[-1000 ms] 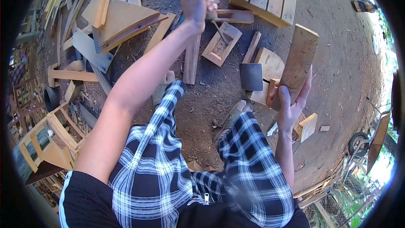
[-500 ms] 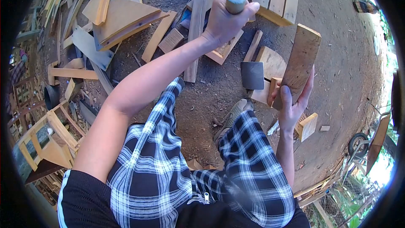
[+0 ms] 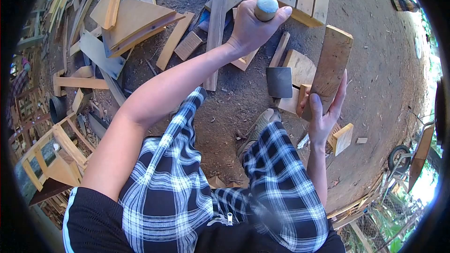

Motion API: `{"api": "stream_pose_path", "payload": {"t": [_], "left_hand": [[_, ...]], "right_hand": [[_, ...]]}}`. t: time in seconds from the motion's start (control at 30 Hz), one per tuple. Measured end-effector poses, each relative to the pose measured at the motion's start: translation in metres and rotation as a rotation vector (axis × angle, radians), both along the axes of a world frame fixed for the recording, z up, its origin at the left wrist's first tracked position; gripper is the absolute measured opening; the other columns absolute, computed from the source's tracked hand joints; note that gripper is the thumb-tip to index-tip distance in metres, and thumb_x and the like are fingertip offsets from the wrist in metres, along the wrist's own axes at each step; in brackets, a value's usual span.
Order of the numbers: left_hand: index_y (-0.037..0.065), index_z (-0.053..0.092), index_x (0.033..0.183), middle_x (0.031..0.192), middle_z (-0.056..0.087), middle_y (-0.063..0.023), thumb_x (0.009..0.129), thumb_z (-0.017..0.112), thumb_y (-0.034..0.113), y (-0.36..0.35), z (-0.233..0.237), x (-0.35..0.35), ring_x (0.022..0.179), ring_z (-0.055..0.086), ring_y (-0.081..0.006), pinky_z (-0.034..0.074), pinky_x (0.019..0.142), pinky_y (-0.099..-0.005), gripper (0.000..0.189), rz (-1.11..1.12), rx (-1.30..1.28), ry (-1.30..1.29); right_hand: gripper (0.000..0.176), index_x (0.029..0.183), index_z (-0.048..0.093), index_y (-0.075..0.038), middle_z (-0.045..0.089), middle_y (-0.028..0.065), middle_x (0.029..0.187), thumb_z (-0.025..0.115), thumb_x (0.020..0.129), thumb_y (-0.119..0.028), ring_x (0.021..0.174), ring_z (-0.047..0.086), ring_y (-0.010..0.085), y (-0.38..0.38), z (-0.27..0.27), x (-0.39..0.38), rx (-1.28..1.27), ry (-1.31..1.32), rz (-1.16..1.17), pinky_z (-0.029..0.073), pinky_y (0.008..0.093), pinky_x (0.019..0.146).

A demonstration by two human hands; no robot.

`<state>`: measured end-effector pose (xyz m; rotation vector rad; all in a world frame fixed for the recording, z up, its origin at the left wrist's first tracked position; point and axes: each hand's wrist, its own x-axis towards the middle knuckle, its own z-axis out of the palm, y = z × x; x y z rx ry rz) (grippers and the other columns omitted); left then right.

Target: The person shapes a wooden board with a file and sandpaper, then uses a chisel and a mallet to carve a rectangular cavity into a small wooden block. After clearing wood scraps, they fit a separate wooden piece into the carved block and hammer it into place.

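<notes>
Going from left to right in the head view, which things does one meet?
Wooden frame → curved wood panel → left hand gripping a round handle → board in the right hand → small wheel.

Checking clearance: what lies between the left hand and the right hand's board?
Head view: on the dirt between the left hand, gripping a handle, and the board lie a narrow wood strip, a dark square piece and a rounded wooden offcut.
</notes>
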<state>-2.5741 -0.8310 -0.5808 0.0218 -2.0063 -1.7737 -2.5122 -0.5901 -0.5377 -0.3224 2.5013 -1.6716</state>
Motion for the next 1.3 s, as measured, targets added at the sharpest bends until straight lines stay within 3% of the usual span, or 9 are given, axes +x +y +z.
{"api": "stream_pose_path", "payload": {"t": [0.47, 0.53, 0.73, 0.87, 1.0, 1.07, 1.17, 1.27, 1.3], "left_hand": [[0.006, 0.066, 0.068, 0.059, 0.06, 0.0037, 0.089, 0.068, 0.028, 0.017, 0.005, 0.0, 0.056, 0.057, -0.003, 0.047, 0.052, -0.0209, 0.03, 0.009, 0.018, 0.041], [0.006, 0.065, 0.069, 0.059, 0.06, 0.0037, 0.089, 0.068, 0.028, 0.017, 0.003, -0.003, 0.056, 0.056, -0.003, 0.046, 0.052, -0.0207, 0.03, 0.016, 0.013, 0.043], [0.004, 0.064, 0.071, 0.06, 0.061, 0.0008, 0.089, 0.069, 0.026, 0.019, 0.005, -0.005, 0.056, 0.056, -0.0044, 0.045, 0.05, -0.0233, 0.028, -0.005, 0.049, -0.014], [0.004, 0.062, 0.069, 0.059, 0.058, 0.0047, 0.089, 0.069, 0.023, 0.023, 0.014, -0.003, 0.055, 0.052, -0.0022, 0.044, 0.049, -0.0212, 0.028, 0.024, 0.033, -0.023], [0.004, 0.059, 0.067, 0.056, 0.056, 0.0015, 0.088, 0.07, 0.023, 0.03, 0.011, -0.003, 0.053, 0.05, -0.004, 0.04, 0.046, -0.0246, 0.03, 0.022, -0.013, 0.033], [0.004, 0.058, 0.067, 0.054, 0.053, -0.0019, 0.086, 0.071, 0.023, 0.038, 0.012, 0.001, 0.051, 0.049, -0.0046, 0.039, 0.045, -0.0259, 0.031, -0.012, -0.018, 0.11], [0.004, 0.057, 0.066, 0.052, 0.054, -0.0053, 0.085, 0.073, 0.025, 0.054, 0.009, 0.008, 0.049, 0.052, -0.0084, 0.04, 0.046, -0.0272, 0.032, -0.053, -0.08, 0.017], [0.005, 0.056, 0.065, 0.056, 0.059, -0.0074, 0.083, 0.074, 0.026, 0.062, 0.011, 0.017, 0.051, 0.059, -0.0164, 0.043, 0.047, -0.0305, 0.033, -0.094, -0.154, -0.062], [0.006, 0.057, 0.066, 0.058, 0.06, -0.0083, 0.083, 0.073, 0.027, 0.066, 0.012, 0.019, 0.052, 0.061, -0.0195, 0.044, 0.048, -0.0326, 0.032, -0.096, -0.203, -0.065]], "right_hand": [[0.086, 0.151, 0.017, -0.007, 0.031, 0.0158, 0.149, 0.068, 0.083, -0.022, 0.127, 0.045, 0.0251, -0.012, 0.031, -0.017, -0.177, -0.001, -0.009, 0.04, 0.0403, 0.103], [0.087, 0.15, 0.017, -0.006, 0.033, 0.0169, 0.148, 0.069, 0.083, -0.024, 0.128, 0.044, 0.0265, -0.011, 0.031, -0.023, -0.077, 0.266, 0.029, 0.039, 0.0406, 0.104], [0.09, 0.15, 0.018, -0.004, 0.032, 0.0177, 0.148, 0.071, 0.081, -0.028, 0.13, 0.043, 0.0287, -0.023, 0.026, -0.021, -0.008, 0.238, 0.104, 0.037, 0.0412, 0.105], [0.09, 0.15, 0.016, -0.004, 0.031, 0.0169, 0.149, 0.071, 0.081, -0.023, 0.128, 0.043, 0.0276, -0.027, 0.037, -0.021, -0.279, 0.074, 0.015, 0.038, 0.0395, 0.103], [0.087, 0.15, 0.014, -0.004, 0.027, 0.0169, 0.149, 0.065, 0.081, -0.012, 0.115, 0.053, 0.0267, -0.019, 0.038, -0.032, -0.133, 0.261, 0.005, 0.047, 0.0371, 0.094], [0.085, 0.15, 0.014, -0.003, 0.039, 0.02, 0.139, 0.062, 0.08, -0.009, 0.1, 0.06, 0.0258, -0.034, 0.044, -0.029, -0.243, 0.153, -0.021, 0.052, 0.0369, 0.084], [0.068, 0.139, 0.031, 0.0, 0.059, 0.0184, 0.098, 0.061, 0.079, -0.009, 0.088, 0.062, 0.0236, -0.024, 0.047, -0.03, -0.366, 0.185, -0.105, 0.052, 0.0355, 0.074], [0.062, 0.133, 0.038, 0.0, 0.06, 0.0186, 0.099, 0.066, 0.079, -0.014, 0.092, 0.063, 0.0244, 0.004, 0.05, -0.038, -0.486, 0.169, 0.132, 0.052, 0.0367, 0.078], [0.071, 0.137, 0.037, -0.002, 0.06, 0.0194, 0.101, 0.072, 0.079, -0.022, 0.091, 0.063, 0.0242, 0.004, 0.034, -0.027, -0.388, 0.112, -0.043, 0.051, 0.0381, 0.081]]}}
